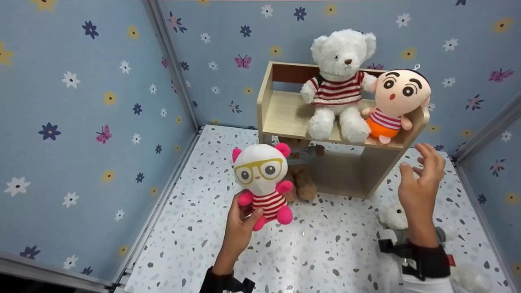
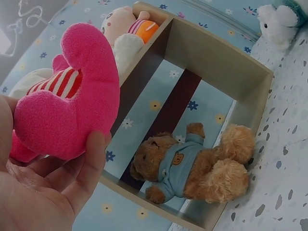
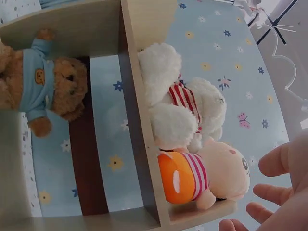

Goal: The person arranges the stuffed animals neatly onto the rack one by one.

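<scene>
My left hand (image 1: pixel 239 221) grips a pink and white panda plush (image 1: pixel 260 175) with yellow glasses and a striped body, holding it by its side in front of the shelf. In the left wrist view the panda's pink underside (image 2: pixel 91 110) faces the camera. My right hand (image 1: pixel 423 179) is held up with fingers loosely bent and nothing in them, right of the wooden shelf (image 1: pixel 285 114). Nearest to it on the top board sits a cartoon boy doll (image 1: pixel 401 91) in orange shorts. Beside the doll, a white teddy bear (image 1: pixel 340 85) in a striped sweater sits upright.
A brown teddy bear (image 2: pixel 180 161) in a blue shirt sits in the shelf's lower compartment. On the speckled floor (image 1: pixel 325 240) at the right lies a white plush (image 1: pixel 394 217), partly hidden by my right arm. Flowered walls (image 1: pixel 93 154) enclose the space.
</scene>
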`<action>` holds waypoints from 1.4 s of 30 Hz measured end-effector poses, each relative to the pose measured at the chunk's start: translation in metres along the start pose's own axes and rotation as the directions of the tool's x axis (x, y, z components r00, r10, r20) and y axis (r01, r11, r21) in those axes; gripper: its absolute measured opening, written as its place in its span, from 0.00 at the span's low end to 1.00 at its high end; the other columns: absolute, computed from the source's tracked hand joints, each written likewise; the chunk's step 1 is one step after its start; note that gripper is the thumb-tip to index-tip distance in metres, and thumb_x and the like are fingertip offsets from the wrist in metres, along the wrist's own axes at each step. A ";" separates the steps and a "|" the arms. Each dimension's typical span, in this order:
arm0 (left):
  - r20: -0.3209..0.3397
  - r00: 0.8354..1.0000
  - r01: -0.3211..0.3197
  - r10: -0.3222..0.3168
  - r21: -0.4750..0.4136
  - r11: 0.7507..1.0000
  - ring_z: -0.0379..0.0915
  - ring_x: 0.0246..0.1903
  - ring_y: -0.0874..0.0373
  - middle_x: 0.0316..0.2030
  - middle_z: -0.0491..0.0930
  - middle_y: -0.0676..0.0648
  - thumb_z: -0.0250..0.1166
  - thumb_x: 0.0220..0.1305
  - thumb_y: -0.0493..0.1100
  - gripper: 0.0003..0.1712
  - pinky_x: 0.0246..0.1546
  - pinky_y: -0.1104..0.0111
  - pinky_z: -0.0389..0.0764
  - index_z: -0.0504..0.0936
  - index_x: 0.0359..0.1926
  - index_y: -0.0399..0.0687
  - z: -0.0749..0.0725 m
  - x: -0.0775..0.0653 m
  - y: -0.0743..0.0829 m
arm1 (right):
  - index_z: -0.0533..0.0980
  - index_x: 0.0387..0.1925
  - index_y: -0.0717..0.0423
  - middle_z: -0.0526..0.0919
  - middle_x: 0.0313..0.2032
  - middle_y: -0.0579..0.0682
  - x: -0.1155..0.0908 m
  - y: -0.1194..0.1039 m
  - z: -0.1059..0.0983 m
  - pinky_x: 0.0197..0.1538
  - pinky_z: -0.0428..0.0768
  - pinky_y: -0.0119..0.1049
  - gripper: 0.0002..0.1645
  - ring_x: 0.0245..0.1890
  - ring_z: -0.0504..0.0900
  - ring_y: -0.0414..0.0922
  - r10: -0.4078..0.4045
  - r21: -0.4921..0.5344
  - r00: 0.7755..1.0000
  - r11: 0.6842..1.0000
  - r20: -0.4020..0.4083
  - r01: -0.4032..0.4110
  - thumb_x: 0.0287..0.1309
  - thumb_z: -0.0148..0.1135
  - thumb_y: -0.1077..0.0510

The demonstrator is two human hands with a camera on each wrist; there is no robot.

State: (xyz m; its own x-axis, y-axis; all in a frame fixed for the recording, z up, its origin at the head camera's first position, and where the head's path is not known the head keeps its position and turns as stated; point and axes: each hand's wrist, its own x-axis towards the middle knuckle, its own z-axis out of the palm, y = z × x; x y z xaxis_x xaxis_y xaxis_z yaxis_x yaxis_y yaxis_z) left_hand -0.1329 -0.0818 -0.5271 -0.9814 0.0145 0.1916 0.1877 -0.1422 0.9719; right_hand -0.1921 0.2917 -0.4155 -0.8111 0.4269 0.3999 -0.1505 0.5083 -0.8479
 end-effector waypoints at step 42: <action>-0.014 0.986 -0.164 0.165 0.063 0.985 0.79 0.56 0.48 0.62 0.73 0.39 0.63 0.71 0.36 0.35 0.53 0.67 0.81 0.57 0.73 0.42 0.012 0.059 0.028 | 0.66 0.74 0.52 0.62 0.70 0.60 0.096 0.022 0.023 0.68 0.57 0.61 0.37 0.69 0.57 0.64 -0.281 -0.308 0.959 0.915 -0.024 0.260 0.65 0.56 0.48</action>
State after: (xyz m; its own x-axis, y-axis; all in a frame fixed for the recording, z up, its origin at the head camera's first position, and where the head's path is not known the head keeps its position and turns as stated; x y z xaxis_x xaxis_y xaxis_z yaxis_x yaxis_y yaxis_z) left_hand -0.1850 -0.0735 -0.4870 -0.9375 -0.0227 0.3472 0.3479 -0.0804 0.9341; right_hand -0.2862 0.3261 -0.4037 -0.7221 0.2848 0.6304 -0.1745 0.8069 -0.5644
